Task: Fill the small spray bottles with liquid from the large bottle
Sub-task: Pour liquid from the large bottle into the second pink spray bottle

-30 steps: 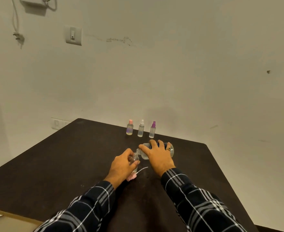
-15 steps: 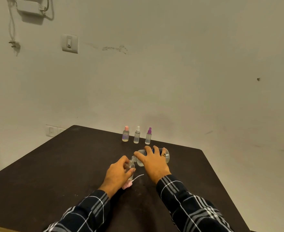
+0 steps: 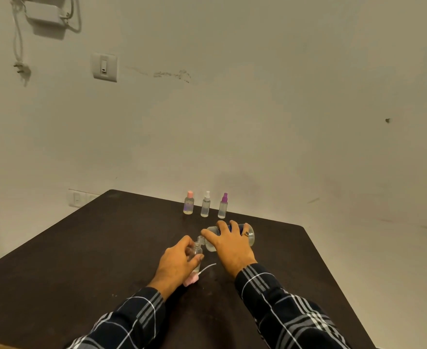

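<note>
Small clear plastic spray bottle (image 3: 196, 250), uncapped, upright, gripped by curled left hand (image 3: 176, 263); fill level not discernible. Large clear plastic bottle (image 3: 250, 235), tipped sideways, neck at the small bottle's mouth, clasped from above by right hand (image 3: 228, 244), fingers curled over.

Pink spray cap with white dip tube (image 3: 191, 280), lying just beside left wrist.

Beyond both hands, three capped small bottles, each holding clear liquid: pink-topped (image 3: 188, 206), white-topped (image 3: 205, 207), purple-topped (image 3: 223, 209).

Dark matte brown table (image 3: 81, 248). Off-white scuffed wall (image 3: 257, 122), rectangular switch plate (image 3: 104, 67).
</note>
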